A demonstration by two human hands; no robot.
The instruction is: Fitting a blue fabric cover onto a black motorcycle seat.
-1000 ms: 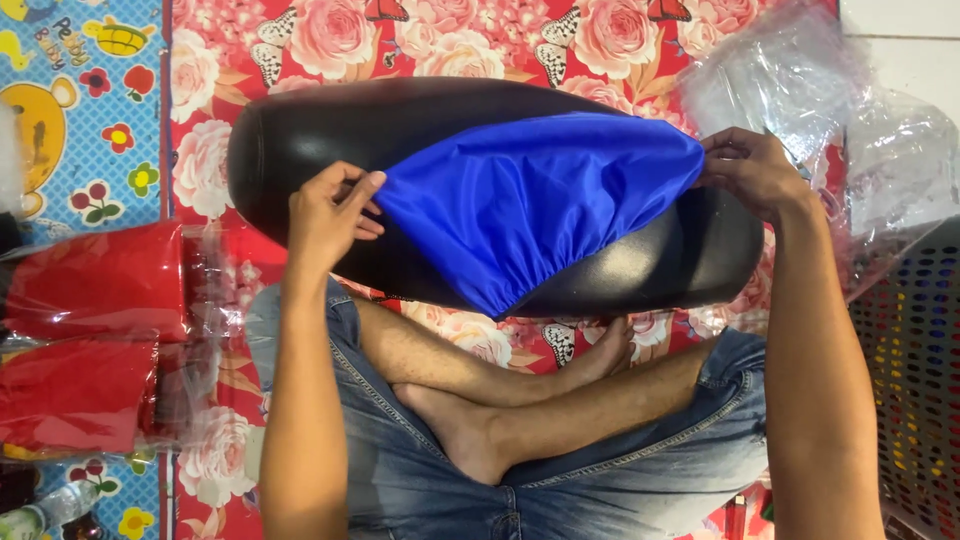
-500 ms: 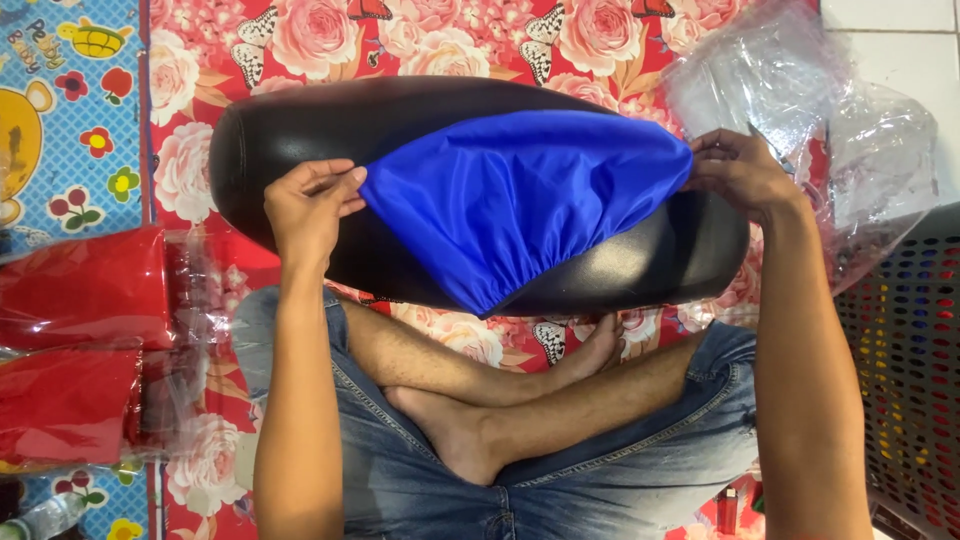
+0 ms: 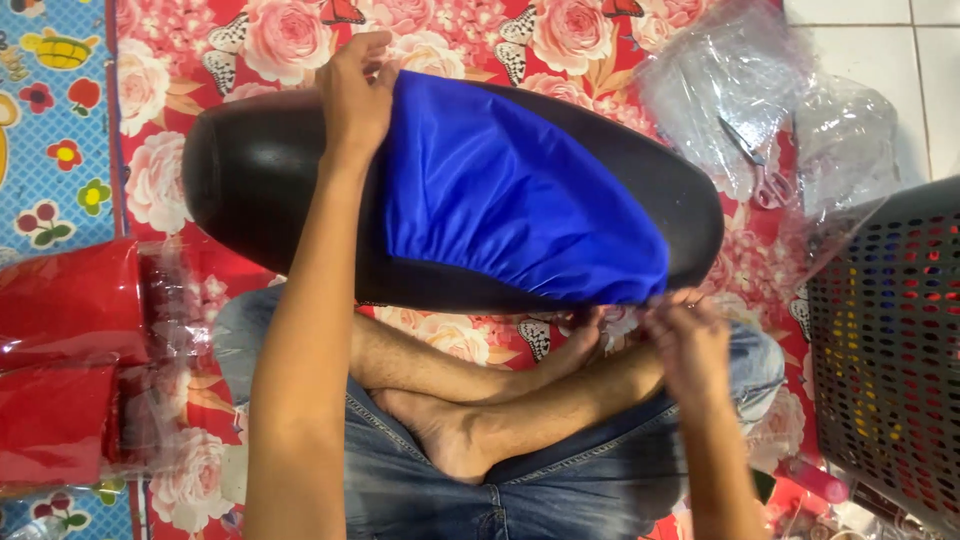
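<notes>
Blue cover (image 3: 520,190) lies stretched over the black seat (image 3: 250,175) on the floral mat (image 3: 290,35) before your crossed legs, your left hand (image 3: 355,95) reaching far to pinch its top edge, your right hand (image 3: 685,335) pinching its near lower corner.

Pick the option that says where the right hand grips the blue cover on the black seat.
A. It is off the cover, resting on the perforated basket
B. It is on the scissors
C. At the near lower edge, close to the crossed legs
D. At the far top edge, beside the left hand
C: the right hand pinches the gathered hem of the blue cover at the near edge of the black seat, while the left hand holds the far edge.
</notes>
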